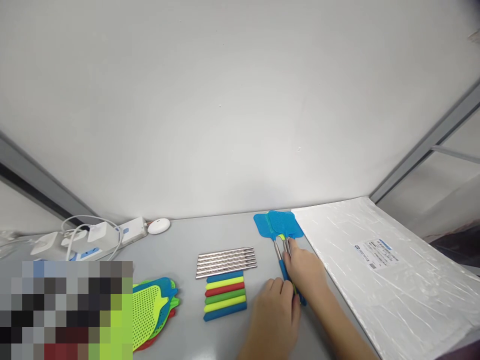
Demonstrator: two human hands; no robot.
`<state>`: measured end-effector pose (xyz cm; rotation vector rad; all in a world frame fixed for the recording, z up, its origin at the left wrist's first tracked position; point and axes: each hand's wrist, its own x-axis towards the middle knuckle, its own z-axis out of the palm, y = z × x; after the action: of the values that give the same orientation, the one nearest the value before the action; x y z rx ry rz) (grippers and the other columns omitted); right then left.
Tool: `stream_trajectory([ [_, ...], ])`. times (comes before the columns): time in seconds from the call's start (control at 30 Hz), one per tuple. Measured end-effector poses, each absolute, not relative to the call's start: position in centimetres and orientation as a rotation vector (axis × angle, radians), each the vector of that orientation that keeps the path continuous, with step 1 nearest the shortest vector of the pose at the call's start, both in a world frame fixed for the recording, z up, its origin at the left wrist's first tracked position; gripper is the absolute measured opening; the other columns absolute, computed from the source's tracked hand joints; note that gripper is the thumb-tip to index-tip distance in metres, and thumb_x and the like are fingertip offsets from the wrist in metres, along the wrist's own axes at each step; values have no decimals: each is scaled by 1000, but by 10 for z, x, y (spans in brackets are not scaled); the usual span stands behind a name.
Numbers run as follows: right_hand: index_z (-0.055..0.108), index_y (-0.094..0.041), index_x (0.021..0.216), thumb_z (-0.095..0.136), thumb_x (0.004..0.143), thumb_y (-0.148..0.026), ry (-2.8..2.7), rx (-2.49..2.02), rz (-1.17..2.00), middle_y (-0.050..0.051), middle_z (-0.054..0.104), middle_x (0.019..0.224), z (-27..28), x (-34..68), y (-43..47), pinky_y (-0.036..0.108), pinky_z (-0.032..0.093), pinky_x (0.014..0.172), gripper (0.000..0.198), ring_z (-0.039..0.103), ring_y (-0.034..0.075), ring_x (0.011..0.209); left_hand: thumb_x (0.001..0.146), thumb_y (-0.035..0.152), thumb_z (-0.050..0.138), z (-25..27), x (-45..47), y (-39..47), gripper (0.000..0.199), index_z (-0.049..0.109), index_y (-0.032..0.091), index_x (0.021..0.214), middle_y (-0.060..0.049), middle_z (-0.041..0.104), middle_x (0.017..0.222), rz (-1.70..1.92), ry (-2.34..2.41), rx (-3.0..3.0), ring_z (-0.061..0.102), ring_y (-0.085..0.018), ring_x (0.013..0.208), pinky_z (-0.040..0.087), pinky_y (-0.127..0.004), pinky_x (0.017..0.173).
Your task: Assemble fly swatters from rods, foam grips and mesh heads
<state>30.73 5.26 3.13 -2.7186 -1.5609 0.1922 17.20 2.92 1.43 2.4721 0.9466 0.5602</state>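
Observation:
Several fly swatters lie bunched at the right of the table, with blue heads (283,223) toward the wall and a bit of yellow-green between them. My right hand (305,267) is closed around their metal rods just below the heads. Lower down, my left hand (275,307) has its fingers curled on the blue handles (284,270), which it partly hides. Left of my hands, loose metal rods (226,261) lie side by side. Below them sits a row of blue, yellow, red and green handle grips (225,295).
Perforated swatter heads (148,305) in yellow-green, blue and red are stacked at the left, beside a pixelated patch. Behind them are a power strip (133,230) with chargers and cables, and a white oval case (159,226). A white wrapped package (360,290) with a label covers the right side.

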Motion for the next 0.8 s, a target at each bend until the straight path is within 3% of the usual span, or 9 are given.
stream_trajectory([
  [0.23,49,-15,128,29,100,-40,-1625,-2614,144,13,72,85,53,301,48,33,43,61,43,69,29,76,92,17,41,25,146,33,18,49,21,76,-5,58,77,637,870,2486,53,-20,73,34,-31,61],
  [0.47,62,-26,119,38,99,-34,-2128,-2105,283,7,71,109,73,257,99,28,42,76,33,65,22,99,92,16,44,20,55,34,15,57,20,86,-6,56,83,792,1037,2479,51,-19,77,38,-30,67],
  [0.63,73,-24,97,56,88,-28,-2370,-1839,478,4,73,93,59,231,145,24,41,71,19,65,20,89,90,18,48,16,18,24,17,64,23,89,-7,53,93,851,1326,2434,50,-19,82,40,-31,68],
  [0.8,73,-23,88,53,89,-29,-2448,-1740,507,2,70,79,50,232,158,24,37,59,20,62,17,72,89,20,51,14,14,21,15,66,23,88,-7,53,94,842,1380,2439,50,-20,83,41,-32,70],
])
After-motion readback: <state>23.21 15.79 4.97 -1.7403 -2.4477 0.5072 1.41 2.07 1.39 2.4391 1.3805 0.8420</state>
